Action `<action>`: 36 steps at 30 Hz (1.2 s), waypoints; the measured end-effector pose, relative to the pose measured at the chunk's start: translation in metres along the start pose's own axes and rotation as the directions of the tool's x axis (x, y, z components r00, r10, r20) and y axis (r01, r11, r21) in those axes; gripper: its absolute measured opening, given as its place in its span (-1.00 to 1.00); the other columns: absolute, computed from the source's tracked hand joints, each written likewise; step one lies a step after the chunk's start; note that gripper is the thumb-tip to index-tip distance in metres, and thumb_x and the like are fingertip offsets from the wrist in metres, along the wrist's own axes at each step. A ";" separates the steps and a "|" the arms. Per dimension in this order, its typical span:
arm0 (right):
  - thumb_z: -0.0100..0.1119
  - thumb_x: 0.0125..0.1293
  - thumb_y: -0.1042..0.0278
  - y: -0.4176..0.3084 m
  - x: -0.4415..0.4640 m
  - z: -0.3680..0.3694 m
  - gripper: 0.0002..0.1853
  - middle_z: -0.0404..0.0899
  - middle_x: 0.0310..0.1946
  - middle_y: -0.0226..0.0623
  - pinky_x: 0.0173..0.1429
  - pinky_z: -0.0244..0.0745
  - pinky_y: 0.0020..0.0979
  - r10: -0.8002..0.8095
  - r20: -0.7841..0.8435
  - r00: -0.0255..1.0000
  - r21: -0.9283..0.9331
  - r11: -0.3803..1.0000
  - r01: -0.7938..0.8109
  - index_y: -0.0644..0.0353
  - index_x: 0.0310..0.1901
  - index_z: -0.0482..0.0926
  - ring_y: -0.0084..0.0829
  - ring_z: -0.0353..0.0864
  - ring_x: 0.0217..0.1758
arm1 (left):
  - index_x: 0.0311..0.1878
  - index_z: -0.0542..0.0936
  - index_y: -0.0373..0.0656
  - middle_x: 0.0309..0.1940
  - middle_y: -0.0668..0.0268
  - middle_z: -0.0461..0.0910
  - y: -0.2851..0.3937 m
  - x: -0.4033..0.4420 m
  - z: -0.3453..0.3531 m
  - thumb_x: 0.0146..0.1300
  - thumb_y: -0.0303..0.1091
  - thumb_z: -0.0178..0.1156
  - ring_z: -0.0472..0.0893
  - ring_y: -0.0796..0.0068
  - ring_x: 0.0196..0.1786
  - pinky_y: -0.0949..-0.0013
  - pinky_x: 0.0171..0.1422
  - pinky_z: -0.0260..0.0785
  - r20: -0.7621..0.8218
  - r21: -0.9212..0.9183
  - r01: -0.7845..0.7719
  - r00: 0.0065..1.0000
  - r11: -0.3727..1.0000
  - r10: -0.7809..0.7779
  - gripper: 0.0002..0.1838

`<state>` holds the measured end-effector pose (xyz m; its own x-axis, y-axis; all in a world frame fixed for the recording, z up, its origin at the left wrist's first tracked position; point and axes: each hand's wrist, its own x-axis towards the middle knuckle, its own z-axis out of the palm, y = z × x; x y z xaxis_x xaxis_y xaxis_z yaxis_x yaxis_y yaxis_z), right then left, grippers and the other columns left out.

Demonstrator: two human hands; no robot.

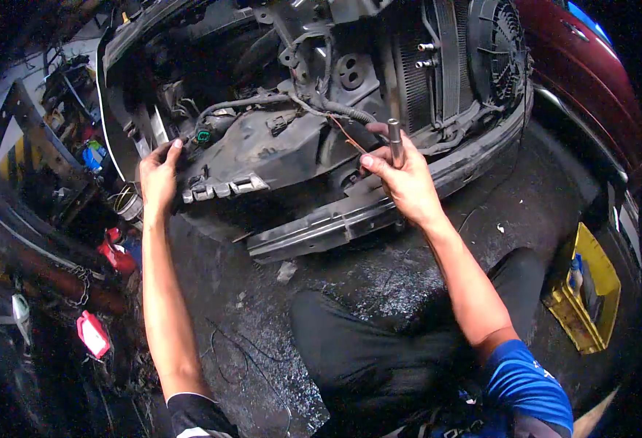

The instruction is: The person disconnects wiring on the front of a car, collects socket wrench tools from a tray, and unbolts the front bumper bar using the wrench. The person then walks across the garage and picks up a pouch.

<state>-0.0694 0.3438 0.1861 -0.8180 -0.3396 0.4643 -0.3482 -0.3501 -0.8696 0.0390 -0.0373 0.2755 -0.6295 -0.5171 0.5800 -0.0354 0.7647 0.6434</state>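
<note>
- Shiny silver cylindrical metal tool (394,135): it's up in our right hand (401,169), standing roughly upright over the middle of the long black metal crossbar (321,232) along the front edge of the stripped dark car front end (281,47).
- Right fingers are curled round the tool. A thin orange-brown wire (345,133) runs down to the thumb; can't tell if we're pinching it too.
- Left hand (162,174) is at the left edge of the front end, thumb up, just beside the broad black plastic panel (251,150) and near a small green-edged connector (203,136). Whether those fingers grip anything, we can't tell.
- Step in hand, our read: tool held ready, left hand steadying or feeling along the edge.
- Next move, we'd say, calls for a firm hold on the tool and care not to snag that wire.
</note>
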 end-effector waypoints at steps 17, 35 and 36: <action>0.39 0.25 0.35 0.027 0.016 0.002 -0.84 0.61 -0.43 -0.47 -0.16 0.40 -0.50 -0.017 -0.100 0.995 -0.166 0.986 0.000 0.25 -0.24 0.67 -0.65 0.49 -0.32 | 0.09 0.64 -0.36 -0.14 0.16 0.72 -0.007 0.002 0.001 0.32 0.02 0.27 0.63 0.48 -0.13 0.42 0.10 0.41 0.029 0.015 -0.007 1.000 1.000 0.007 -0.44; 0.16 0.45 0.12 0.007 -0.003 -0.017 -0.58 0.32 -0.58 -0.68 -0.61 -0.09 -0.63 0.281 0.254 0.925 0.044 0.952 -0.302 0.20 0.20 0.54 -0.79 0.05 -0.69 | 0.11 0.62 -0.39 -0.06 0.07 0.71 -0.002 0.001 0.001 0.33 0.05 0.25 0.64 0.40 -0.03 0.39 0.19 0.38 0.022 0.128 -0.025 0.999 0.991 0.023 -0.40; 0.19 0.43 0.15 0.005 -0.003 -0.014 -0.58 0.36 -0.56 -0.67 -0.60 -0.08 -0.63 0.281 0.255 0.925 0.039 0.953 -0.301 0.20 0.21 0.54 -0.80 0.07 -0.68 | 0.11 0.62 -0.39 -0.05 0.07 0.71 -0.001 0.000 0.001 0.32 0.05 0.25 0.64 0.40 -0.03 0.38 0.20 0.38 0.017 0.131 -0.025 1.000 0.991 0.023 -0.39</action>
<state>-0.0752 0.3557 0.1776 -0.7378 -0.6354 0.2277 -0.0682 -0.2655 -0.9617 0.0384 -0.0377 0.2746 -0.6432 -0.4927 0.5862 -0.1213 0.8214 0.5573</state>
